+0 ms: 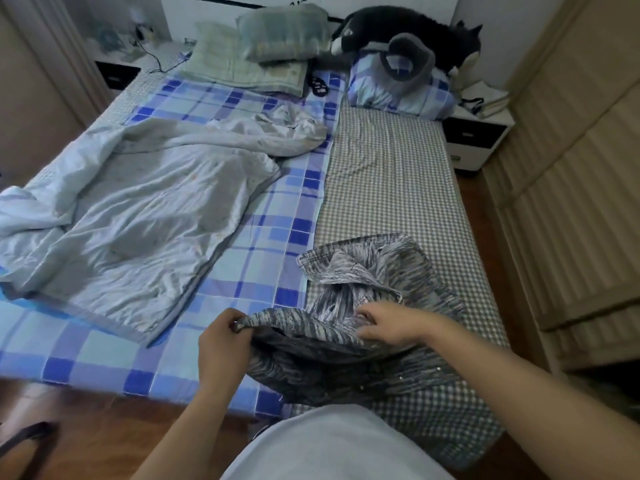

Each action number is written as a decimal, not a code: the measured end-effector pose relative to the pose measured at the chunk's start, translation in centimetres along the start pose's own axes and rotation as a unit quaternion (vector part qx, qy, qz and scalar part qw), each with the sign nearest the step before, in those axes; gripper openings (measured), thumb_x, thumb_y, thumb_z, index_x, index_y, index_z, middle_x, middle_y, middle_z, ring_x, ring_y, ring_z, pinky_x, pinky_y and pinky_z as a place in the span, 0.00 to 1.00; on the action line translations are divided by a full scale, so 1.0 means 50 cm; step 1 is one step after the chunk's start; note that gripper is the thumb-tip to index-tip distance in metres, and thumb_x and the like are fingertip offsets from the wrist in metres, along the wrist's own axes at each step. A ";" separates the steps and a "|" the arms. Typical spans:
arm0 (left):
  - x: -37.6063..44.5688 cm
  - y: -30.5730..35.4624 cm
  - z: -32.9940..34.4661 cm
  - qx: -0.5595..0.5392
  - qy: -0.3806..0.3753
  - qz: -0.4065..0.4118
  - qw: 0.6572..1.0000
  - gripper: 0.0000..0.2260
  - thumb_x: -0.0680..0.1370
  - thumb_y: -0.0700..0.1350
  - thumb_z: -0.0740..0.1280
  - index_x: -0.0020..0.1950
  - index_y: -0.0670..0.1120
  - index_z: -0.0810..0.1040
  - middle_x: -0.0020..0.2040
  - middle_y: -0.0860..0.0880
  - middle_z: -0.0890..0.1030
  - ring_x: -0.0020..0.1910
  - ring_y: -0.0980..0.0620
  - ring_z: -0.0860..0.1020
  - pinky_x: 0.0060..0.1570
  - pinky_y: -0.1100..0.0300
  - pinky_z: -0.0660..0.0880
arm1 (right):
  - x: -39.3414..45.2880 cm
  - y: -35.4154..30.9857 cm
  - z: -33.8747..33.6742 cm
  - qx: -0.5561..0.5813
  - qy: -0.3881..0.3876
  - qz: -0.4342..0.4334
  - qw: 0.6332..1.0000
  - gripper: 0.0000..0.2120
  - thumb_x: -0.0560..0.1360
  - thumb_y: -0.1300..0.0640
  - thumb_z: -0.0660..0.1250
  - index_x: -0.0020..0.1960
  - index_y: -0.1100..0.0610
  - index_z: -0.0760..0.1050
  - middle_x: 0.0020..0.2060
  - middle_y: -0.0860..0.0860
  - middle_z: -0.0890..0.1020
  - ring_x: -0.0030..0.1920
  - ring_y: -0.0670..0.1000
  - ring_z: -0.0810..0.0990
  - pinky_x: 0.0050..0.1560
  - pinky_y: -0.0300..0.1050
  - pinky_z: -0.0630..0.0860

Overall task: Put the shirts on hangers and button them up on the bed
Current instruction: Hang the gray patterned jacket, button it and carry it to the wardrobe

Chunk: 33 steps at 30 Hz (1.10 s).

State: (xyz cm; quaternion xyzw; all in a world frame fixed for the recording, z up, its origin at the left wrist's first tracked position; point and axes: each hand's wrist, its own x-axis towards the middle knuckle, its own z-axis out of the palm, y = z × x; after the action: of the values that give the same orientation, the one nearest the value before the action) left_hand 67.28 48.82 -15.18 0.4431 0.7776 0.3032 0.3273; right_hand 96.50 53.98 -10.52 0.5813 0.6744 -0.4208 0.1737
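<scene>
At the foot of the bed (398, 188), beside a rumpled pale quilt (138, 202), a grey striped shirt (363, 299) lies bunched on the checked sheet. My left hand (221, 344) pinches its edge; my right hand (391, 322) curls its fingers into the cloth. No writing is legible.

You have a rumpled pale quilt (138, 199) spread over the blue checked sheet (273, 216) on your left. Two pillows (263, 46) are stacked at the headboard, and beside them a dark plush animal (408, 26) lies (partly on a blue pillow (398, 91)). A nightstand (481, 133) stands at the right.
</scene>
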 end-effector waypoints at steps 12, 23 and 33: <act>0.093 -0.018 -0.013 -0.020 -0.105 -0.002 0.994 0.18 0.77 0.41 0.71 0.33 0.42 0.65 0.28 0.45 0.67 0.30 0.46 0.65 0.33 0.52 0.61 | -0.097 -0.062 -0.047 0.105 0.214 0.037 0.970 0.29 0.76 0.47 0.74 0.73 0.50 0.68 0.62 0.49 0.77 0.50 0.49 0.80 0.48 0.42 0.76; 0.033 0.696 -0.240 -0.060 -0.107 0.507 0.853 0.16 0.72 0.52 0.78 0.39 0.43 0.77 0.29 0.48 0.73 0.29 0.56 0.67 0.32 0.56 0.63 | -0.453 -0.095 -0.445 0.178 0.810 0.016 0.558 0.06 0.75 0.56 0.72 0.49 0.56 0.76 0.44 0.56 0.82 0.46 0.57 0.78 0.42 0.49 0.67; -0.035 0.615 -0.147 0.045 0.042 0.398 0.915 0.08 0.84 0.49 0.62 0.49 0.46 0.69 0.44 0.39 0.79 0.49 0.36 0.79 0.43 0.47 0.70 | -0.722 0.011 -0.504 0.100 0.852 0.008 0.514 0.05 0.77 0.57 0.68 0.48 0.54 0.72 0.47 0.59 0.83 0.48 0.63 0.80 0.42 0.51 0.70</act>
State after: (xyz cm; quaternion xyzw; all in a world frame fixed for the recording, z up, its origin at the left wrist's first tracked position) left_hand 77.34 58.95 13.10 0.7171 0.5629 0.3911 0.1263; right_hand 112.98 50.33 30.14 0.6799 0.4478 0.2129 -0.5403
